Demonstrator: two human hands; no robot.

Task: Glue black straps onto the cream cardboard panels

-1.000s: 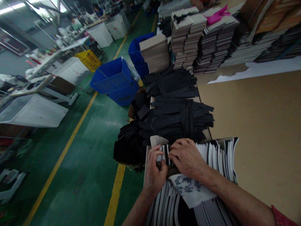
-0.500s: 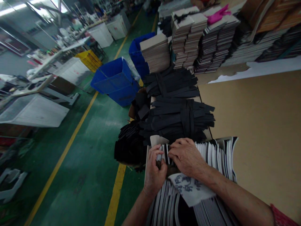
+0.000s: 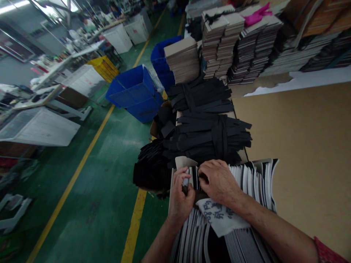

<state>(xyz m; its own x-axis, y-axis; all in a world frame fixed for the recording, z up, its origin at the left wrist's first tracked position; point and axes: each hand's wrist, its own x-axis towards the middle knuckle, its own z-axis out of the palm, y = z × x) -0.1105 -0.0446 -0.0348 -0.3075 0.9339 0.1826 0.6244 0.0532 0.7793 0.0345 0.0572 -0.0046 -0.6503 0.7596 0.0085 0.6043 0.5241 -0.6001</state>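
Note:
Rows of thin grey-and-black sheets (image 3: 253, 180) stand on edge at the lower middle. My left hand (image 3: 182, 193) is closed around the left end of the back row, thumb and fingers curled over several sheets. On top of the same row, just to the right, my right hand (image 3: 218, 181) has its fingers bent down against the sheets; its fingertips are partly hidden. A white cloth with handwriting (image 3: 219, 219) lies below my right hand, over the sheets. Behind the row are tied bundles of black strips (image 3: 200, 135).
Blue bins (image 3: 134, 91) and a yellow crate (image 3: 103, 68) stand on the green floor at the left. Stacked boards (image 3: 182, 60) and a pink glove (image 3: 257, 15) are at the back. A tan tabletop (image 3: 307, 146) extends to the right.
My right hand has shifted slightly right along the row, showing more of the dark and white sheet edges between my hands. My left hand has stayed nearly in place.

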